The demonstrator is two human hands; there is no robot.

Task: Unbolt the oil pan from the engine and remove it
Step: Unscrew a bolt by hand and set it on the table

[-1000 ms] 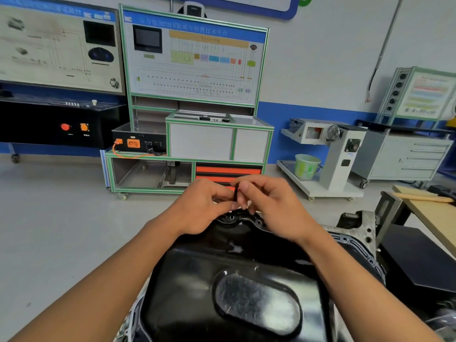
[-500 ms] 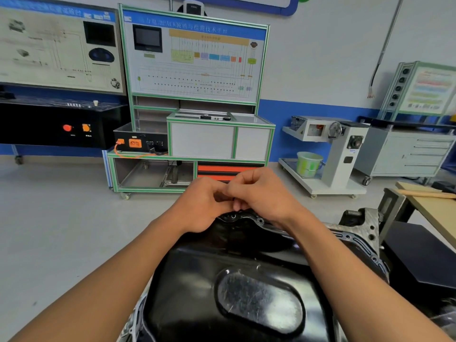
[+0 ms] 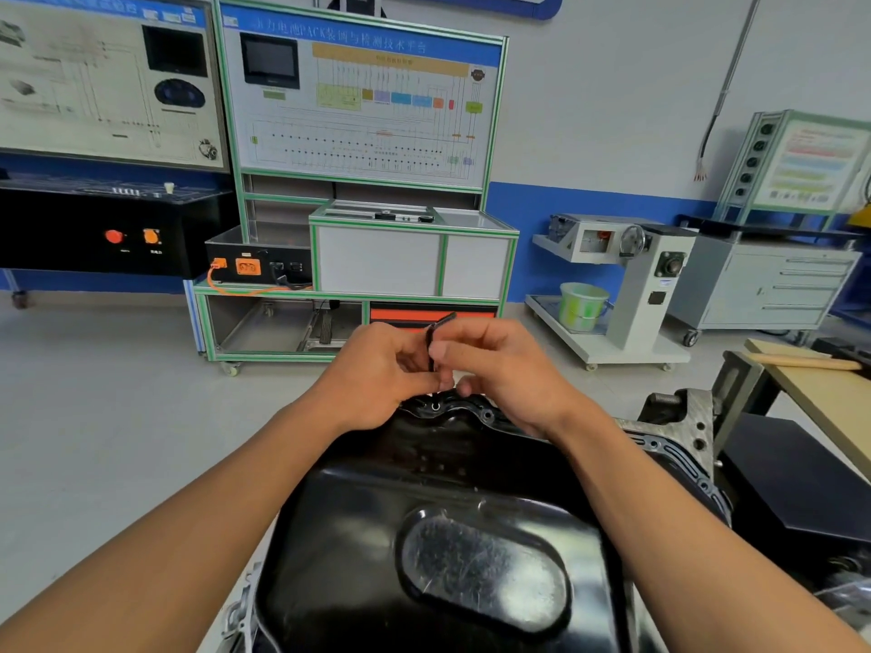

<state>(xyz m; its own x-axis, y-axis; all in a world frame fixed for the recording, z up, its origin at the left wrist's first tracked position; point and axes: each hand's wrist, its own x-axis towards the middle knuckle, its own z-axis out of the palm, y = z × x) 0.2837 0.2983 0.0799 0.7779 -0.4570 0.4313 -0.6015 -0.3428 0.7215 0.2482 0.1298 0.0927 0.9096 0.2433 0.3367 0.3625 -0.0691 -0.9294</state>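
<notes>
Together, two hands [image 3: 377, 374] [image 3: 506, 369], one key [image 3: 430, 347]

Only thing I can actually read is the blue header [image 3: 358, 42] on the green-framed board [image 3: 363, 134]: "动力电池PACK装调与检测技术平台". Smaller print's too blurry.

Hidden and cut-off parts, centre and lower frame.

I see only the upper stretch of the thin black tool [image 3: 432, 344]; its lower end is lost behind the fingers of the left hand [image 3: 377, 374] and right hand [image 3: 504, 369], both pinching it. The oil pan [image 3: 424, 534] runs off the bottom edge and covers most of the engine [image 3: 678, 431]. Lettering on the training panel [image 3: 363, 134], upper centre, is too blurred to read.
</notes>
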